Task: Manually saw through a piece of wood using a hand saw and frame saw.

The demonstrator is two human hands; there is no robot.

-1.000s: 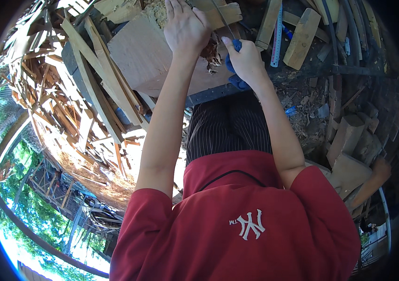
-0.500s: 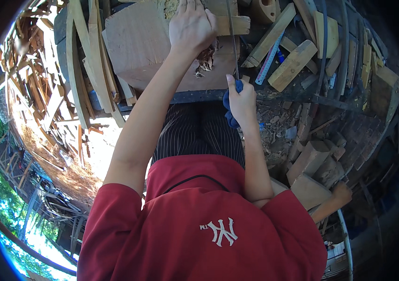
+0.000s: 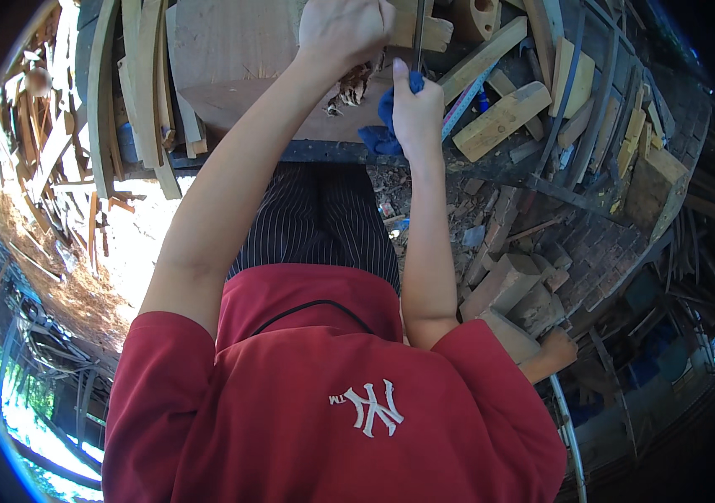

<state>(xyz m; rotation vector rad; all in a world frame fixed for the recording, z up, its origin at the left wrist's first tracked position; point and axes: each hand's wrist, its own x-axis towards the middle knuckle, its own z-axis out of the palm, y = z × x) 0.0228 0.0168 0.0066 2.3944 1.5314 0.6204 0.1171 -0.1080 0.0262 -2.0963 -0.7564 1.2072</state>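
Near edge of the bench (image 3: 311, 152) crosses in front of the lap; the right hand (image 3: 418, 109) is above it, a wood block (image 3: 502, 121) near on its right, open room between it and the left forearm. Wide board (image 3: 227, 50) on the bench, bare left of the left hand (image 3: 342, 32); ragged brown shavings (image 3: 352, 87) beside that wrist. Right fingers clamped on the blue-wrapped end of a thin, dark metal tool (image 3: 419, 38), pointing away from the body. Tool's far end cut off above. Left fingertips out of frame; cannot tell whether apart or together.
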